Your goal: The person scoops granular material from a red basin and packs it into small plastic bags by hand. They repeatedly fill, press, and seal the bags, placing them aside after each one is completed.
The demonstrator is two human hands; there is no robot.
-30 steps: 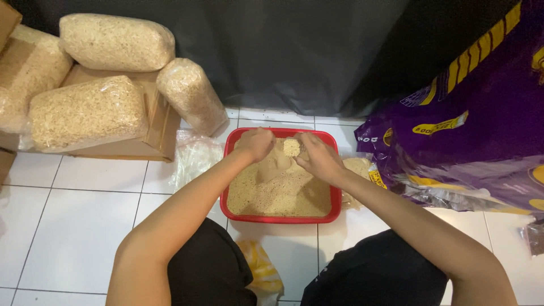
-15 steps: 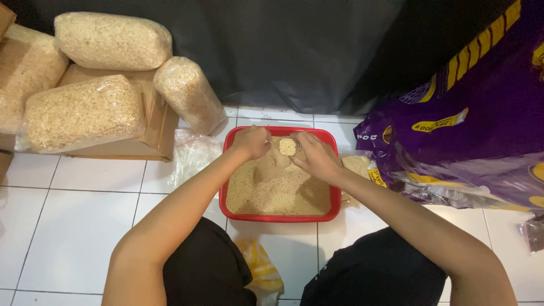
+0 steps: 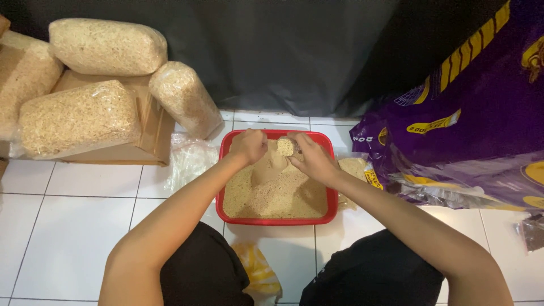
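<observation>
A red rectangular tray point(image 3: 276, 219) sits on the white tiled floor between my knees, filled with pale beige crumbly grain point(image 3: 272, 192). My left hand point(image 3: 248, 145) is closed over the tray's far left part, its fingers curled down. My right hand point(image 3: 309, 157) hovers over the far right part and pinches a small pale block of compressed grain point(image 3: 285, 147) between fingers and thumb. Both hands sit close together, a few centimetres apart. What the left fist holds is hidden.
Several clear plastic bags packed with the same beige grain point(image 3: 107, 46) lie on a cardboard box point(image 3: 148, 122) at the left. Empty clear bags point(image 3: 190, 161) lie beside the tray. Large purple sacks point(image 3: 476, 124) fill the right. A dark cloth point(image 3: 294, 51) hangs behind.
Both hands have stayed over the tray's far end, shifting only slightly. The small block remains in the right hand's fingers.
</observation>
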